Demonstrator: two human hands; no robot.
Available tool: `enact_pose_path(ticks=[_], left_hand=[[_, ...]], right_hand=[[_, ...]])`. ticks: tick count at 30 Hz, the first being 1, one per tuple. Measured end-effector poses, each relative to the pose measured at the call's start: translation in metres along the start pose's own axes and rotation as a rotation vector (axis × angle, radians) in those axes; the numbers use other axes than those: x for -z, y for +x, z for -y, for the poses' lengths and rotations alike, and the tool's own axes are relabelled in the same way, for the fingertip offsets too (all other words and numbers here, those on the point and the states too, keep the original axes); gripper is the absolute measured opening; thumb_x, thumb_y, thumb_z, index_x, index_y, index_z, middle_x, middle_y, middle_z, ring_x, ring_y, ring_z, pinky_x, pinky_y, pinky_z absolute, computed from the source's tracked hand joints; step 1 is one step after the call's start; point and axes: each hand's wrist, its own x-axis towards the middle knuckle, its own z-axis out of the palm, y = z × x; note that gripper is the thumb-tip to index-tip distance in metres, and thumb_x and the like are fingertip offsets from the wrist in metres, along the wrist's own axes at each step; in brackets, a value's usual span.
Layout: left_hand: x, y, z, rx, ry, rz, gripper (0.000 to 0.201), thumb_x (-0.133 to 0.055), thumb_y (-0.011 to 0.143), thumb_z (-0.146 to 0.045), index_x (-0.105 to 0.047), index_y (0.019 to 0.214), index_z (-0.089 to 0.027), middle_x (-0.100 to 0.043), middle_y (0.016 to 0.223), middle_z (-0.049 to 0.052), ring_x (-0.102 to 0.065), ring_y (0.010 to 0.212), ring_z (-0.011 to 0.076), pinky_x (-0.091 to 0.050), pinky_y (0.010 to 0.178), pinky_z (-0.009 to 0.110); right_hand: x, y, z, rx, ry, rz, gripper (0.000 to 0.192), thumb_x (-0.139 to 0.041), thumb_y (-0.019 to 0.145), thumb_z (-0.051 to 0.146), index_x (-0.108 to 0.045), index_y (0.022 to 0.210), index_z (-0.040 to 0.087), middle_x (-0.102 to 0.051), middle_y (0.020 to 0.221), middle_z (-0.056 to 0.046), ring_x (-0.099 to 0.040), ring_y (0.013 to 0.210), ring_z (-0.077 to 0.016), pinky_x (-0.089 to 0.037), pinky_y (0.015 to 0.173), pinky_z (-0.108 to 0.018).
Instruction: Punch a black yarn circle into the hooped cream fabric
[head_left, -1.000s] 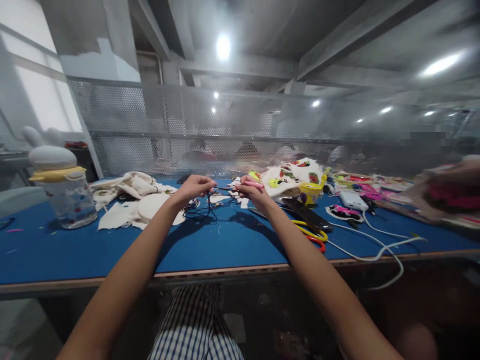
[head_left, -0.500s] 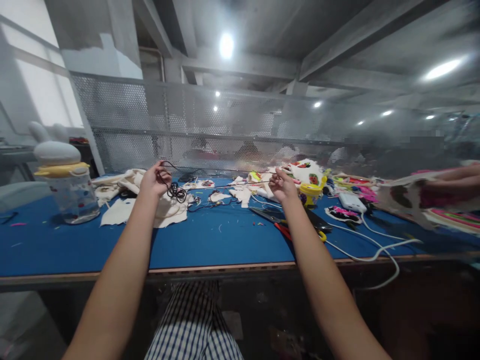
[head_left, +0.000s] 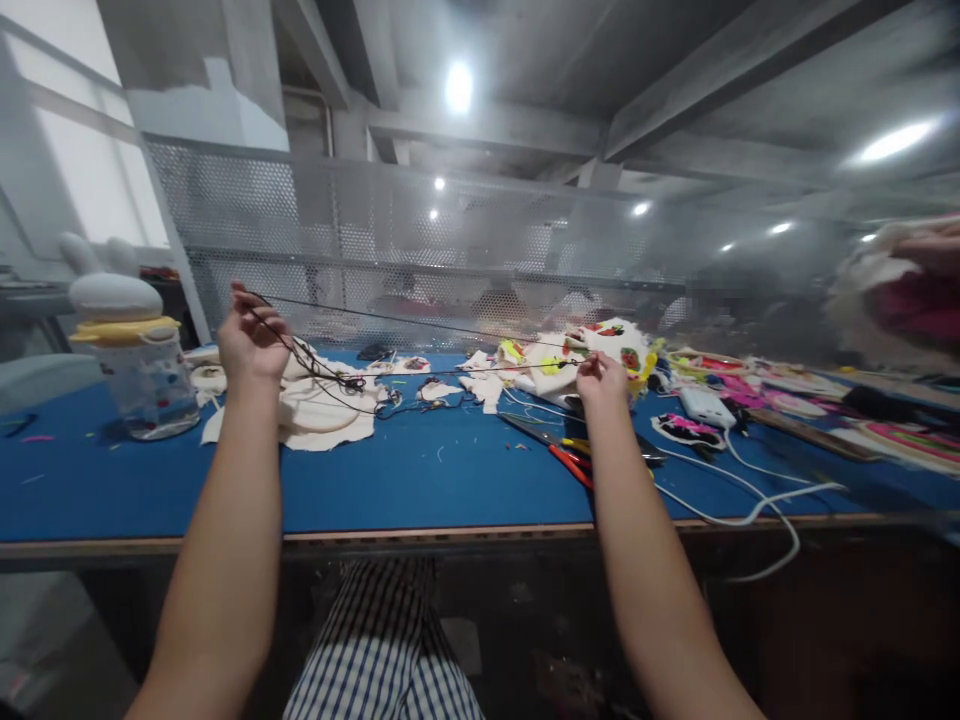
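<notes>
The left hand (head_left: 255, 342) was raised above the table (head_left: 442, 490), fingers curled and closed on the thread (head_left: 352, 384). The right hand (head_left: 602, 378) was held lower, thumb and fingertips pinched together on the same thread. The hands stood well apart. The thread, black, spanned the gap between them in two runs, one above the other, over the middle of the table. A tangled length hung from the left hand in front of the cloth (head_left: 319, 425); contact between the two could not be determined. Whether a needle was fitted at the right fingertips also could not be determined.

The cloth, off-white, lay just beside the left forearm. The bottle (head_left: 135, 375), clear with a yellow collar and a white eared lid, stood upright to its left. Small scraps (head_left: 480, 380) lay between the hands, farther back.

The scissors (head_left: 531, 430) lay near the right forearm, blades directed left; red and yellow showed at the handles, partly covered by the forearm. Behind the right hand lay the patterned fabric (head_left: 622, 345). To its right were a patch (head_left: 686, 431), black and pink, and a white box (head_left: 706, 407) connected to a cable (head_left: 750, 522).

At the far right, a co-worker's hand (head_left: 937, 250) held a blurred white and dark pink piece (head_left: 900, 305).
</notes>
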Motion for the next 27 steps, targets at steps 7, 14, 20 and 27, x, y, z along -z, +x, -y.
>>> enact_pose_path(ticks=[7,14,20,27], left_hand=[[-0.051,0.001,-0.023,-0.083,0.35,0.13,0.032,-0.03,0.097,-0.008,-0.059,0.083,-0.014,-0.061,0.056,-0.004,-0.046,0.038,0.0004,-0.034,0.038,0.008],[-0.083,-0.014,0.073,0.337,1.1,0.425,0.018,-0.057,0.077,0.005,-0.067,0.086,-0.006,-0.065,0.064,0.007,-0.06,0.05,0.0114,-0.045,0.045,0.018],[-0.055,-0.035,0.168,0.555,1.173,0.488,0.012,-0.062,0.071,-0.002,-0.069,0.077,-0.011,-0.058,0.051,0.002,-0.05,0.039,0.0113,-0.032,0.036,0.02],[-0.014,-0.034,0.181,0.72,1.191,0.592,0.02,-0.07,0.066,-0.01,-0.066,0.086,-0.011,-0.06,0.057,0.001,-0.057,0.054,0.0108,-0.042,0.053,0.023]], right_hand=[[-0.016,-0.009,-0.01,0.196,-0.031,-0.065,0.03,-0.051,0.069,-0.004,-0.035,0.073,0.022,-0.048,0.055,0.01,-0.053,0.054,-0.0068,-0.043,0.045,-0.013],[-0.036,-0.08,-0.051,-0.068,-0.218,0.743,0.032,-0.069,0.063,0.013,-0.046,0.083,0.023,-0.067,0.077,0.003,-0.066,0.079,-0.0125,-0.053,0.068,-0.024],[-0.031,-0.094,-0.068,-0.079,-0.307,1.08,0.042,-0.079,0.057,0.022,-0.049,0.086,0.023,-0.065,0.077,0.006,-0.065,0.075,-0.0121,-0.052,0.074,-0.028],[-0.023,-0.073,-0.07,-0.083,-0.527,1.043,0.045,-0.081,0.047,0.023,-0.043,0.072,0.021,-0.054,0.058,0.011,-0.055,0.054,-0.0079,-0.042,0.053,-0.02]])
